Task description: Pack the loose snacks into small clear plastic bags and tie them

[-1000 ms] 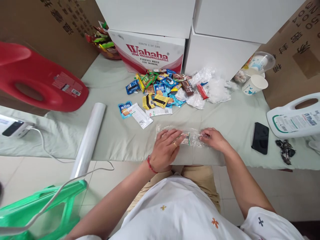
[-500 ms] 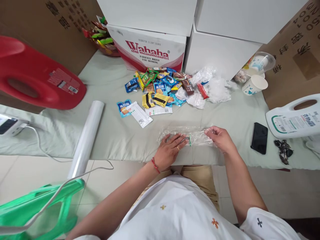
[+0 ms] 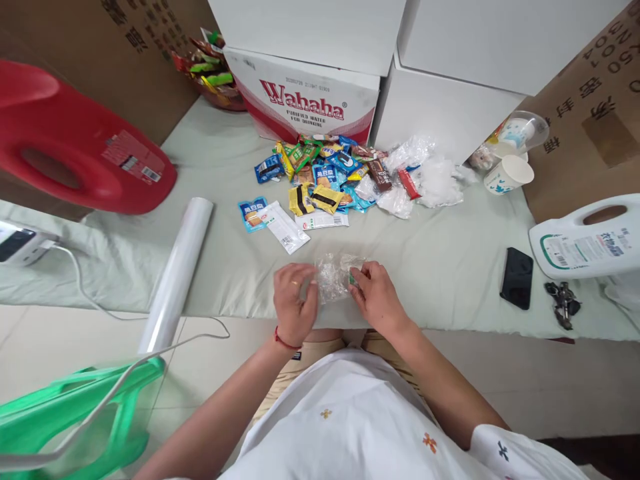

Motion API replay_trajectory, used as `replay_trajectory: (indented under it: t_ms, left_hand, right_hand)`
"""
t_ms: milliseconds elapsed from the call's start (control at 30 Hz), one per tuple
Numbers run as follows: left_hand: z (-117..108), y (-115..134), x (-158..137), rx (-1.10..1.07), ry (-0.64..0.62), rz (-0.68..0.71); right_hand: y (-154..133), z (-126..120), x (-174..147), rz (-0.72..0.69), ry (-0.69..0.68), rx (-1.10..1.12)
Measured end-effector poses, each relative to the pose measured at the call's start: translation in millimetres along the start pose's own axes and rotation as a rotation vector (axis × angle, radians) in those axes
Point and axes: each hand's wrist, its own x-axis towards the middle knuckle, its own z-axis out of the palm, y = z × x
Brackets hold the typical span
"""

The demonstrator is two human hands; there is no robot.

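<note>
A crinkled clear plastic bag (image 3: 333, 277) lies bunched up on the cloth near the table's front edge. My right hand (image 3: 376, 293) pinches its right side between thumb and fingers, and a small green printed patch shows by the fingertips. At the bag's left edge, my left hand (image 3: 294, 297) is curled, with thumb and index finger close together against the plastic. Beyond the hands is a pile of small snack packets (image 3: 325, 177). Two white packets (image 3: 285, 228) and a blue one (image 3: 251, 215) lie at the pile's near left side.
Crumpled clear bags (image 3: 434, 180) adjoin the pile. A white roll (image 3: 177, 270) and red jug (image 3: 100, 150) are left; a phone (image 3: 517, 278), keys (image 3: 563, 303), paper cup (image 3: 509, 175) and white jug (image 3: 590, 237) are right. Boxes (image 3: 310, 100) stand behind.
The stretched-out bag is now shorter and bunched. My right hand has moved left with its end; my left hand has gone from lying flat on it to its left edge.
</note>
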Motion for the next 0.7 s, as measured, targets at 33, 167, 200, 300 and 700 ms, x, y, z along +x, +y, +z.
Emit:
replay_trajectory:
  t_ms: [33, 167, 200, 300, 700]
  left_hand:
    - [0, 1, 1, 0.121, 0.007, -0.100]
    - [10, 7, 2, 0.335, -0.170, -0.166]
    - [12, 9, 3, 0.324, -0.197, -0.153]
    - [10, 13, 5, 0.192, -0.246, -0.214]
    - [29, 73, 39, -0.545, -0.450, -0.529]
  right_hand:
    - [-3, -1, -3, -0.010, -0.013, -0.042]
    - [-13, -7, -17, -0.052, -0.081, -0.142]
    - [-14, -8, -21, -0.064, -0.095, -0.149]
    - [-13, -11, -34, -0.083, -0.130, -0.172]
    - [-8, -9, -36, -0.097, -0.113, -0.005]
